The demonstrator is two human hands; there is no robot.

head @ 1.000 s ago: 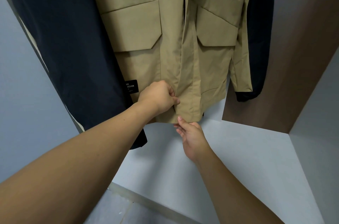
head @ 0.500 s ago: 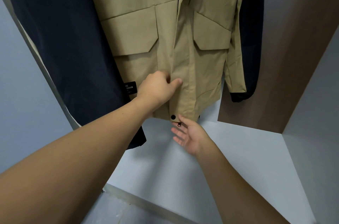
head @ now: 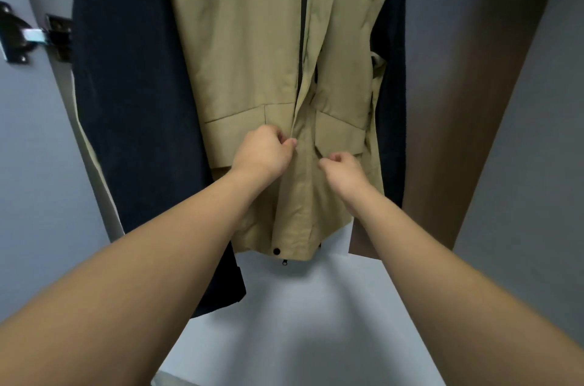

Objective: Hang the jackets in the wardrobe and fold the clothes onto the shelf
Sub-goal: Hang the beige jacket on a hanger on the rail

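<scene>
Wardrobe floor (head: 309, 316): pale grey, below the hems.
Left hand (head: 264, 153): pinches the khaki jacket (head: 246, 53) front edge.
Right hand (head: 343, 169): curled into the opposite front panel.
Navy jacket (head: 132, 101): hangs just beside it.
Hidden: hangers, cut off above.
Hinge (head: 31, 34): far left.

1. The tan jacket (head: 252, 47) is matt woven cloth, lightly creased, with a glossy black snap (head: 276, 251) at its hem.
2. The dark jacket (head: 132, 101) is matt, finer cloth.
3. The hinge (head: 31, 35) is shiny metal.
4. The wardrobe floor (head: 300, 322) is smooth, pale and matt.
5. The brown panel (head: 467, 101) looks smooth.
</scene>
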